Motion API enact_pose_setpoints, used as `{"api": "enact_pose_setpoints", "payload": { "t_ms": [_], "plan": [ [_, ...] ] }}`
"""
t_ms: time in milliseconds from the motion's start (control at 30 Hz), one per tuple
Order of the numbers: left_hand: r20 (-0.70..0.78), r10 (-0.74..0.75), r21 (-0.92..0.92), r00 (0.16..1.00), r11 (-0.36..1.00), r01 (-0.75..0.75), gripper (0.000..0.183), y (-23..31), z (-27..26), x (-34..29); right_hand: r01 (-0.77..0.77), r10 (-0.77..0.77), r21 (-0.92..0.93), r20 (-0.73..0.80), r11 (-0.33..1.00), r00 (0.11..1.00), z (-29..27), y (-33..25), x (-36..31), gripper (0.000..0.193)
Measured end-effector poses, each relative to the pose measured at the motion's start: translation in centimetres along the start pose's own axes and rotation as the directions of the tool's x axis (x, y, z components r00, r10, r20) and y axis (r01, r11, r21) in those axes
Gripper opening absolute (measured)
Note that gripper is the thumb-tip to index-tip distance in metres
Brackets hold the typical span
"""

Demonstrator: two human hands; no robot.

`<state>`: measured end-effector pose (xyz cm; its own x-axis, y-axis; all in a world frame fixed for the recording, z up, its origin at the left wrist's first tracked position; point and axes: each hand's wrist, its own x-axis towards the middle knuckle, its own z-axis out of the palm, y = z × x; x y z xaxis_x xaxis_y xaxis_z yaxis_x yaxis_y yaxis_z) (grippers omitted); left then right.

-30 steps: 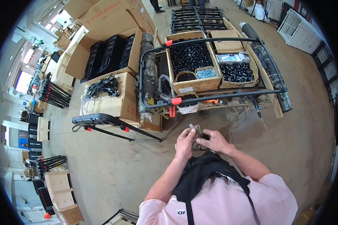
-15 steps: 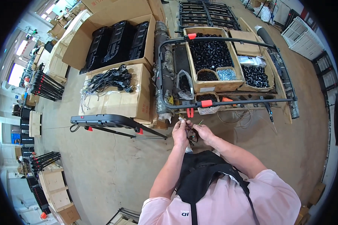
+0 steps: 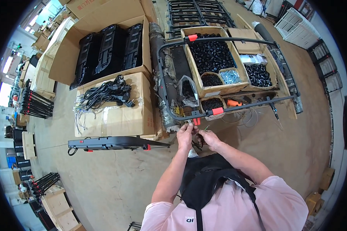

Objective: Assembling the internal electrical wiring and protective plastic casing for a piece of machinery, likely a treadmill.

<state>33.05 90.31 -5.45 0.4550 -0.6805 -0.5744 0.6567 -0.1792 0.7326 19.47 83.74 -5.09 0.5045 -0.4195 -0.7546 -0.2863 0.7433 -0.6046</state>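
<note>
My left hand [image 3: 184, 135] is closed, with a small pale, shiny piece [image 3: 189, 121] at its fingertips, too small to name. Close beside it, my right hand [image 3: 209, 139] pinches a thin green wire-like strand [image 3: 207, 128]. Dark strands hang between the two hands, mostly hidden by the fingers. Just beyond my fingertips is the near bar of a black tubular frame [image 3: 241, 106] with red pieces on it. Two red handle-like prongs [image 3: 196, 121] show below that bar.
Under the frame, a wooden box [image 3: 241, 87] holds black parts and silver screws. An orange-handled tool [image 3: 233, 103] lies nearby. Left are a carton [image 3: 115, 119] topped with black cables [image 3: 108, 94], an open carton [image 3: 63, 65] of black panels, and a long black panel assembly [image 3: 104, 143].
The view has shifted, so the frame and cartons sit further left. Both hands stay close together with the same small pieces; the near frame bar now appears closer to my fingertips.
</note>
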Motion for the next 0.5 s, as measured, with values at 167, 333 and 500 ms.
{"api": "enact_pose_setpoints", "payload": {
  "t_ms": [167,333,500],
  "plan": [
    [-0.048,-0.032,-0.065,0.998,0.997,0.029,0.018,0.4,0.2,-0.2,-0.002,0.002,0.051,-0.006,0.999,1.000,0.3,-0.4,-0.1,0.027],
    [-0.020,-0.026,0.040,0.999,0.999,0.027,0.016,1.8,0.2,0.3,0.006,-0.005,0.034,-0.010,0.999,1.000,0.8,-0.9,-0.3,0.029],
    [-0.041,-0.047,0.054,0.998,0.997,0.049,0.019,2.8,0.3,0.8,-0.020,0.019,0.021,0.030,1.000,0.999,1.0,-1.6,0.0,0.025]
  ]
}}
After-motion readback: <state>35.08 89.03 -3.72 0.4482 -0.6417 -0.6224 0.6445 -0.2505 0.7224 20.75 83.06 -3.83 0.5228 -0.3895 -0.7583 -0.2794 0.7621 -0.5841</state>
